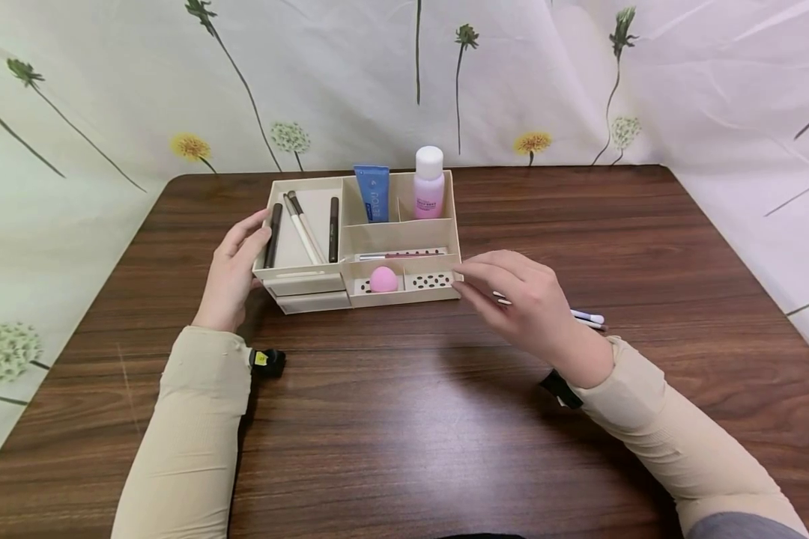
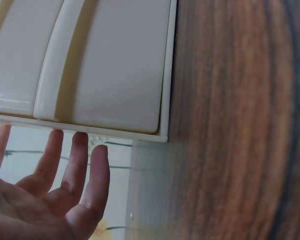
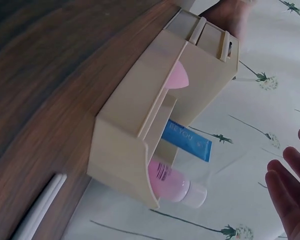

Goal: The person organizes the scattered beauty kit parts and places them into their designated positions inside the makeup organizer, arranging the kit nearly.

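Note:
A cream desktop organizer point(image 1: 401, 298) stands on the table, with two small drawers at its front left. My left hand point(image 1: 224, 273) rests on its left side, with fingertips point(image 2: 80, 145) right at the side edge in the left wrist view. In the head view, my right hand point(image 1: 515, 299) is by the front right corner, fingers slightly bent; in the right wrist view these fingers point(image 3: 285, 200) hold nothing and stand apart from the organizer. Inside are a blue tube point(image 1: 375, 196), a pink bottle with a white cap point(image 1: 429, 187), a pink makeup sponge point(image 1: 383, 280) and makeup brushes point(image 1: 303, 228).
Dark pencils point(image 1: 333, 228) lie in the left tray, and a thin brush point(image 1: 401, 255) in the middle compartment. Slim white-ended sticks point(image 1: 588, 318) lie on the brown table point(image 1: 404, 419), partly behind my right hand. A flower-patterned cloth point(image 1: 364, 82) hangs behind.

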Demonstrator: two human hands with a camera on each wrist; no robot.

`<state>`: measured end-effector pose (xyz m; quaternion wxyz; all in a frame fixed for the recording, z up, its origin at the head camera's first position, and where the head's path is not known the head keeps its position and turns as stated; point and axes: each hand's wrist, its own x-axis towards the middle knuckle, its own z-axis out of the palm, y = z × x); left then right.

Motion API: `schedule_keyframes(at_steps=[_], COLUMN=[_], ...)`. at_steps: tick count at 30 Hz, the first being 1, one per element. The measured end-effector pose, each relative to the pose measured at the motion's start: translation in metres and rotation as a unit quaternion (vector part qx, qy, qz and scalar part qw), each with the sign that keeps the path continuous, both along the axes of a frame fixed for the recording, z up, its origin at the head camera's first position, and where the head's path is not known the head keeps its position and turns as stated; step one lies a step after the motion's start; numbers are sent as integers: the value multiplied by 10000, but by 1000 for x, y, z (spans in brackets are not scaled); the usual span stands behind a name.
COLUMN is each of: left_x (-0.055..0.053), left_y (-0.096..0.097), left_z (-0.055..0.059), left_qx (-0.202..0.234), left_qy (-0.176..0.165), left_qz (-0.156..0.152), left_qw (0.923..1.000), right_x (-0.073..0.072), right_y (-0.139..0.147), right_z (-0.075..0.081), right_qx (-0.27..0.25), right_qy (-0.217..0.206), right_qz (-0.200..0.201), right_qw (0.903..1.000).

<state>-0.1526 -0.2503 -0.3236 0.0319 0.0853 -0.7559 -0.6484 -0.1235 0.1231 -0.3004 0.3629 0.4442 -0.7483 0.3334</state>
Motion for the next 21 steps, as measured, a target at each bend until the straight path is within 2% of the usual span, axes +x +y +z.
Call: schedule_keyframes(at_steps=[9, 17, 21], left_x=[0, 1, 2], left_y=[2, 3, 3], left_z=[1, 3, 3], left_qx=[-63, -117, -127], left_qy=[9, -24, -34], left_qz=[24, 70, 39], left_qw=[10000, 9999, 9999], right_x=[1, -2, -8], right_y=[22, 41, 49], right_z=[-6, -10, -15], right_qx=[551, 1134, 1526], right_qy=[217, -88, -135], right_qz=[-152, -258, -464], right_qw=[9981, 9932, 9871])
